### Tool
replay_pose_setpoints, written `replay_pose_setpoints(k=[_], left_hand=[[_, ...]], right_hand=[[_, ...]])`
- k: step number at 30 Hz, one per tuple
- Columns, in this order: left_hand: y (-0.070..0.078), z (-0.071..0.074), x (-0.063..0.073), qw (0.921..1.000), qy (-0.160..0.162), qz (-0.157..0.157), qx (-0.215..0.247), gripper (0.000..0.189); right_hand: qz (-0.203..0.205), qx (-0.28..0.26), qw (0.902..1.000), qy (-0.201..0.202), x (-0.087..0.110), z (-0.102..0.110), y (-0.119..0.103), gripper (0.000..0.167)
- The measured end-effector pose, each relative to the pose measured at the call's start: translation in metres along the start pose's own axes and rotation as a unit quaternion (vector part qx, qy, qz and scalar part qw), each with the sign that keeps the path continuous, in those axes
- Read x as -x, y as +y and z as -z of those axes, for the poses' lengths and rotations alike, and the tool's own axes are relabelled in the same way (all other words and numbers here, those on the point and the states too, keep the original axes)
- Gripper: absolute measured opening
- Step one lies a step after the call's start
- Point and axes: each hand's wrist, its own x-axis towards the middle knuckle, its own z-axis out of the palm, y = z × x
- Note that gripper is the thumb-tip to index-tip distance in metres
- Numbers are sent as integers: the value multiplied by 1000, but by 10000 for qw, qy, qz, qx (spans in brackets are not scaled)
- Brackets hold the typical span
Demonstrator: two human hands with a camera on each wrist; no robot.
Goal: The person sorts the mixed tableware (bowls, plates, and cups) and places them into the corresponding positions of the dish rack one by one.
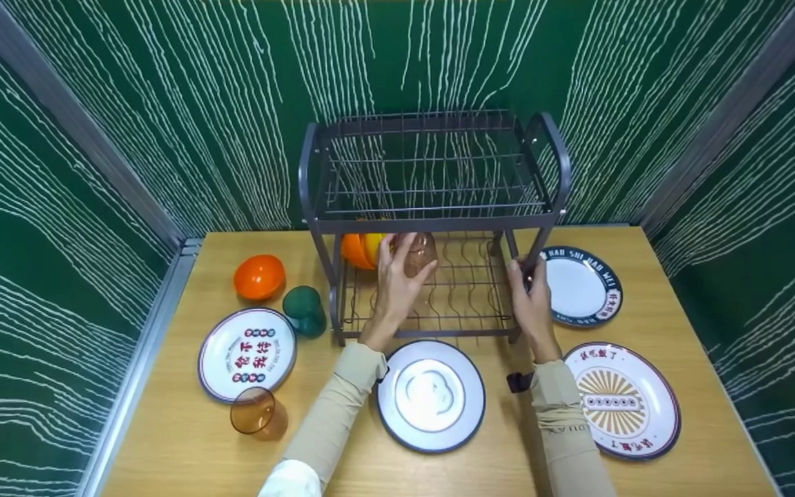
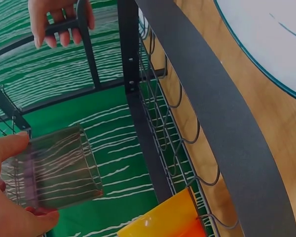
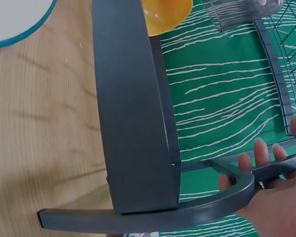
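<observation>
My left hand [image 1: 392, 293] reaches under the top tier of a dark two-tier dish rack [image 1: 432, 224], holding a clear brownish drinking glass [image 1: 419, 257] between thumb and fingers. In the left wrist view the glass [image 2: 64, 168] lies sideways, its rim pointing away from the palm. Beside it on the lower tier sit a yellow bowl [image 1: 375, 247] and an orange bowl [image 1: 355, 251], tipped on their sides. On the rack's right side my right hand [image 1: 534, 300] grips the frame; the right wrist view shows its fingers [image 3: 261, 153] curled round a side bar.
Left of the rack are an orange bowl [image 1: 259, 277], a dark green cup-like item [image 1: 304, 310], a printed plate [image 1: 218, 359] and an amber glass [image 1: 251, 413]. A white plate [image 1: 432, 438] lies in front; two patterned plates [image 1: 570, 276] lie on the right.
</observation>
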Motion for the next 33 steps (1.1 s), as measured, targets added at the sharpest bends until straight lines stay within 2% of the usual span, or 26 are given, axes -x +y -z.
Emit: replay_pose_setpoints(k=[4, 10, 17, 23, 27, 33], left_hand=[[-4, -4, -4, 9999, -4, 104, 34, 63], [-13, -10, -12, 10000, 27, 74, -11, 64], [-26, -19, -21, 9992, -96, 106, -363, 65], [-41, -28, -26, 9983, -109, -121, -562, 66], [-49, -34, -27, 9978, -240, -132, -605, 65], [-55, -42, -26, 9936, -317, -338, -1033, 66]], right_hand=[[-35, 55, 9999, -82, 0, 2, -5, 33], [-219, -30, 9997, 108, -5, -1, 4, 39], [-172, -306, 9990, 265, -11, -7, 13, 29], [18, -214, 9989, 414, -12, -8, 18, 26], [135, -179, 9986, 481, -12, -8, 20, 26], [181, -154, 9981, 566, -12, -9, 18, 24]])
